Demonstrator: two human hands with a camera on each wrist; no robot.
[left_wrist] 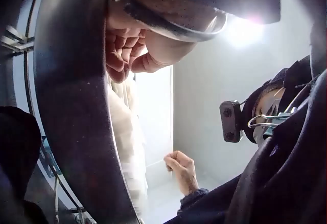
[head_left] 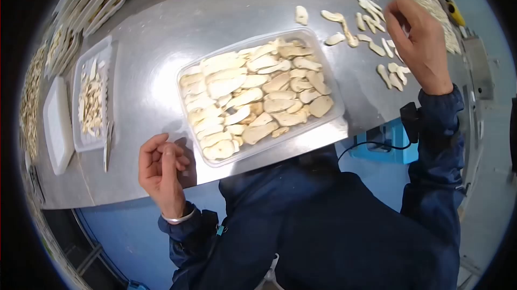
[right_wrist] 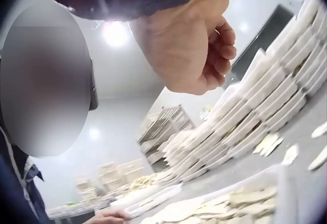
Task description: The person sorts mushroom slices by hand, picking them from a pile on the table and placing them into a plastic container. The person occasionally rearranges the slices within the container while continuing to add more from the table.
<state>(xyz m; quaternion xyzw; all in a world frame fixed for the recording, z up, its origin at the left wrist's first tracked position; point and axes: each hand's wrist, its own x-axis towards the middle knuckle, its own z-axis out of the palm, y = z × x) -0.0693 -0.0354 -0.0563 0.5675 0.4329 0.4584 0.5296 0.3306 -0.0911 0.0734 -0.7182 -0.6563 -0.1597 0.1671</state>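
Note:
A clear plastic tray (head_left: 340, 108) holds rows of pale, flat slices (head_left: 280, 95), some cream and some browner. Beside its lower left corner, the left hand (head_left: 162, 174) is palm up over the table edge, fingers loosely curled with nothing seen in them. The right hand (head_left: 423, 48) is raised over loose slices (head_left: 397, 79) on the right of the table, its fingers bent inward. In the right wrist view no item shows in the right hand (right_wrist: 189, 50). The left wrist view shows the left hand (left_wrist: 138, 50) close up and the right hand (left_wrist: 182, 172) farther off.
On the metal table (head_left: 140, 75), a smaller tray (head_left: 77, 128) of thin pieces, a white lid-like tray (head_left: 58, 126) and a slim tool (head_left: 108, 147) lie left. Stacked trays (head_left: 89, 2) line the back left. A yellow-handled item (head_left: 455, 14) is at the far right.

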